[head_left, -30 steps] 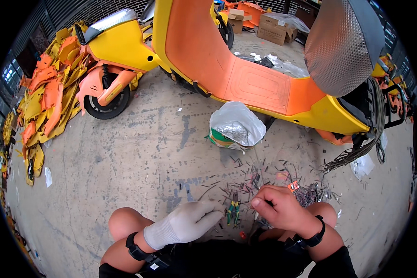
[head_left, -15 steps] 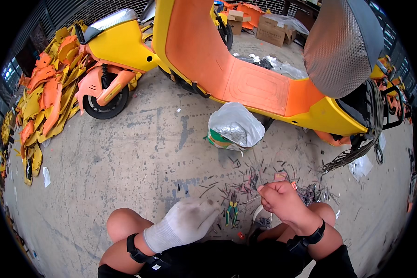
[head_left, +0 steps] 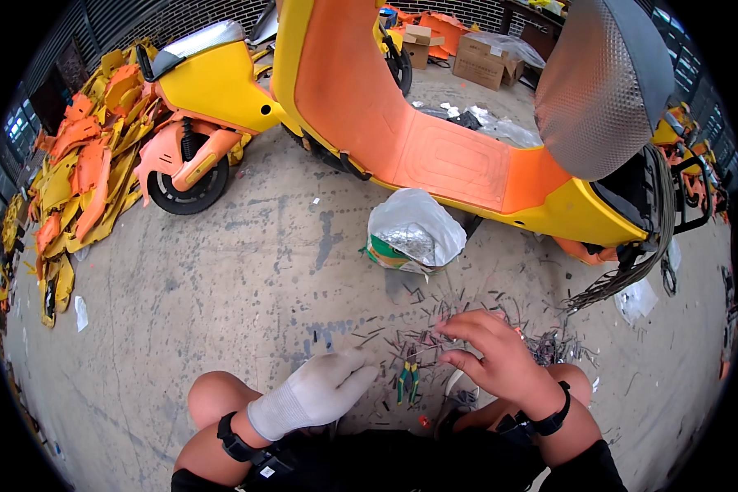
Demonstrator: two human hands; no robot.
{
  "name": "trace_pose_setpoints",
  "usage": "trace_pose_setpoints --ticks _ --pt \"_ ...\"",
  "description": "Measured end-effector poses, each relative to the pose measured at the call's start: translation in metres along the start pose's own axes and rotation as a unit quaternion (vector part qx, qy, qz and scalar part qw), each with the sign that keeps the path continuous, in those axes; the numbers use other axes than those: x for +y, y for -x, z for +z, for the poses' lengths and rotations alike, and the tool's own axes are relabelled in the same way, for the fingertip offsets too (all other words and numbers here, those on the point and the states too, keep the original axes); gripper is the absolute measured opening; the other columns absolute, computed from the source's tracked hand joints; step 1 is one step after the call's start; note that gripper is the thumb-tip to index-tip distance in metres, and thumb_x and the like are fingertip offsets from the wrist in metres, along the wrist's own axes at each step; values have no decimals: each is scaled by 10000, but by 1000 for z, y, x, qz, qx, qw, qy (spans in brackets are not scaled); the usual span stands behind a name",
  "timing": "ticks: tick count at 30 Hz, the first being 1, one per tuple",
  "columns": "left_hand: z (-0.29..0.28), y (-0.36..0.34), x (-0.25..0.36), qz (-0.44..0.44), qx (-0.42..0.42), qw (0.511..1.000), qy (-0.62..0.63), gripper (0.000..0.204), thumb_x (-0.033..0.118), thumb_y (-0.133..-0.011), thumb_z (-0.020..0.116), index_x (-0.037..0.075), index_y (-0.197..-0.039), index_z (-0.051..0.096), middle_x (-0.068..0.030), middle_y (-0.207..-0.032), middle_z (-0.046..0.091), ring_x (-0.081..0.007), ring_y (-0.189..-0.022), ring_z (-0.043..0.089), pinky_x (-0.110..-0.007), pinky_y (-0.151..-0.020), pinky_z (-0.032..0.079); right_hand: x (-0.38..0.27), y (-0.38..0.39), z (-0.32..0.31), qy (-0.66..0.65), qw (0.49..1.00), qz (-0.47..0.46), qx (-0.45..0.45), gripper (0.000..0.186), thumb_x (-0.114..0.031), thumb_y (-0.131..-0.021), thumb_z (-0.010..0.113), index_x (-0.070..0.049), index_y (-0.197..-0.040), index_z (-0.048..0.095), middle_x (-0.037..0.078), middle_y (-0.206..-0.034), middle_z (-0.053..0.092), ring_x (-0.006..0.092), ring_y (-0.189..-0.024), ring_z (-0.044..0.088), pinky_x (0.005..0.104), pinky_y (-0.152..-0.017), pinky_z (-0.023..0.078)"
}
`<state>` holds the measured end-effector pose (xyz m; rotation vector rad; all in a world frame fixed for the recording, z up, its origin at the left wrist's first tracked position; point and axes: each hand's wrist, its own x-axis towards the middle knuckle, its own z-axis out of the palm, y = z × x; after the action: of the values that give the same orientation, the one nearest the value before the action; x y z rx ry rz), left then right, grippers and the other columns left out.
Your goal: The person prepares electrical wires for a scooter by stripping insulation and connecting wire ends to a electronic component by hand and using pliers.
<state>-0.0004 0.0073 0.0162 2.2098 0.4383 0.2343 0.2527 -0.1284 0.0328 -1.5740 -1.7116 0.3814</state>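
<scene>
My left hand [head_left: 316,394], in a pale grey work glove, is held low in front of me. Its fingers are bent together, and whatever they may grip is hidden. To the right, my bare right hand [head_left: 500,357] is open, thumb and fingers apart, above the scraps. A pair of pliers [head_left: 407,380] with green and yellow handles lies on the floor between the hands, jaws pointing away from me. Many short dark wire offcuts [head_left: 422,338] are strewn around it, with a denser heap of wire pieces [head_left: 549,346] beyond my right wrist.
A plastic-lined bucket [head_left: 416,234] stands ahead of my hands. Behind it is a yellow and orange scooter [head_left: 451,160], with a bundle of long wires [head_left: 660,246] hanging from its rear. Scooter panels [head_left: 86,172] are piled at the left. Cardboard boxes [head_left: 477,61] sit at the back.
My right hand has opened from a pinch on a thin wire, its fingers spreading. My left hand has shifted slightly left. The pliers remain on the floor.
</scene>
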Motion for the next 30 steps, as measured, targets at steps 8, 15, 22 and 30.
trace_pose_setpoints --ticks 8,15,22,30 --pt "-4 -2 3 -63 -44 993 85 203 181 -1004 545 28 -1113 621 -191 -953 660 -381 -897 661 -435 -766 526 7 6 -1 -23 1000 -11 -5 164 -76 -843 758 -53 -999 714 76 -955 666 259 -908 650 362 -783 537" --pt "-6 -5 10 -84 -50 989 107 200 203 -1015 527 52 -1098 627 -170 -943 671 -374 -892 667 -414 -778 527 5 9 -2 -36 999 -1 -3 130 -111 -849 773 -41 -906 679 82 -869 667 283 -812 660 374 -705 540" --pt "-13 -6 20 -111 -77 987 91 191 196 -1014 525 51 -1081 629 -165 -940 679 -369 -891 674 -412 -783 531 9 13 -1 -26 999 31 -21 178 -163 -909 727 -24 -832 647 102 -748 639 283 -701 653 339 -619 519" --pt "-7 -6 20 -53 -28 997 43 160 175 -989 553 53 -1044 641 -167 -907 677 -372 -867 669 -438 -754 534 -6 9 4 -158 952 261 -27 421 -249 -1027 581 -5 -686 627 26 -605 617 99 -576 563 277 -550 449"
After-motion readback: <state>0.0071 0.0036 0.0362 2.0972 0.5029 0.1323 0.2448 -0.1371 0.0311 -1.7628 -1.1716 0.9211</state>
